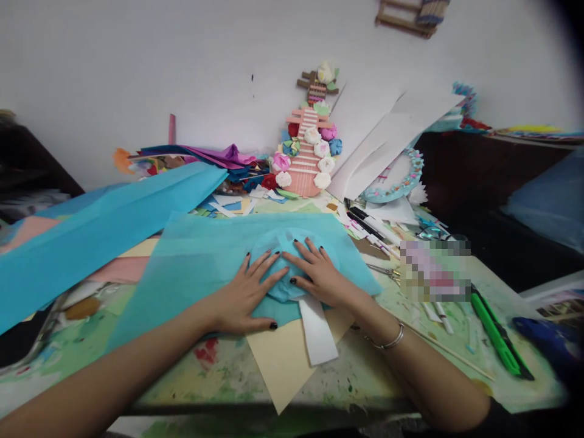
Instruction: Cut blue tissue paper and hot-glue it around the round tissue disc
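A round, domed piece of turquoise crepe paper (pixel 285 249) lies on a larger turquoise sheet (pixel 196 261) in the middle of the table. My left hand (pixel 246 292) presses flat on its left side, fingers spread. On its right side rests my right hand (pixel 319 274), also flat with fingers apart; a bracelet circles that wrist. A white paper strip (pixel 317 331) sticks out from under the round piece toward me, over a cream sheet (pixel 283 359).
A long blue paper sheet (pixel 91 237) slopes across the left. A pink paper model with flowers (pixel 308 152) stands at the back among scraps. Markers (pixel 365 228), a green cutter (pixel 495 331), a thin wooden stick (pixel 451 356) and scissors (pixel 383 271) lie on the right.
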The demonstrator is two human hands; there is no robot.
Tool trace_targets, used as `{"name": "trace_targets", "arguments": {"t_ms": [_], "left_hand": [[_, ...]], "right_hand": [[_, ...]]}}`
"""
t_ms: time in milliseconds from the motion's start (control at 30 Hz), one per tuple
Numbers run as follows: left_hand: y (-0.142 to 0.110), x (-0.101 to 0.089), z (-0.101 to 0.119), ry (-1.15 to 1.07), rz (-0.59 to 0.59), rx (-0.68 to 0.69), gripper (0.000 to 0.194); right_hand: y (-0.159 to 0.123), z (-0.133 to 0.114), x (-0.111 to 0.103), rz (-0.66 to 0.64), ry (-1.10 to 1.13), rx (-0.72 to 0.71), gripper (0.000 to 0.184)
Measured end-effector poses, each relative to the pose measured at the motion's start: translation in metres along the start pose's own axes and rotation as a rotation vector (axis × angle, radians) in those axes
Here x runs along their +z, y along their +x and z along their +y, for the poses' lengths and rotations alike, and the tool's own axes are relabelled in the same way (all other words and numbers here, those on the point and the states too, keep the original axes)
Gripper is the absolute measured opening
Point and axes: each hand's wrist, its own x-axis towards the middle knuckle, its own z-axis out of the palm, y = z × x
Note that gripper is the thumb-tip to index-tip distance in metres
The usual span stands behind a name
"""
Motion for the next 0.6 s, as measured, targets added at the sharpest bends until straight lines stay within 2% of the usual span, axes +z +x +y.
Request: {"name": "trace_targets", "arguments": {"t_ms": [100,233,333,400,467,533,600], "left_hand": [[0.0,-0.002,0.002,-0.006,-0.007,-0.008,0.099],[0.0,-0.001,0.003,-0.015,-0.02,-0.041,0.098],[0.0,0.001,0.004,-0.015,-0.013,-0.06,0.094],[0.0,0.001,0.005,-0.018,-0.007,-0.068,0.092],[0.001,0.0,0.006,-0.028,-0.003,-0.075,0.092],[0.001,-0.003,0.008,-0.033,-0.016,-0.085,0.093],[0.0,-0.006,0.009,-0.033,-0.033,-0.094,0.093]], "right_hand": [[0.003,-0.001,0.003,0.049,0.003,0.009,0.055],[0.002,-0.003,0.008,0.031,0.019,-0.023,0.061],[-0.002,-0.002,0.008,0.051,0.149,-0.025,0.06],[0.0,0.003,0.003,0.135,0.316,-0.012,0.06],[0.013,0.014,-0.008,0.281,0.542,0.071,0.059],[0.04,0.034,-0.025,0.411,0.759,0.236,0.053],[0.076,0.062,-0.045,0.446,0.826,0.371,0.047]]}}
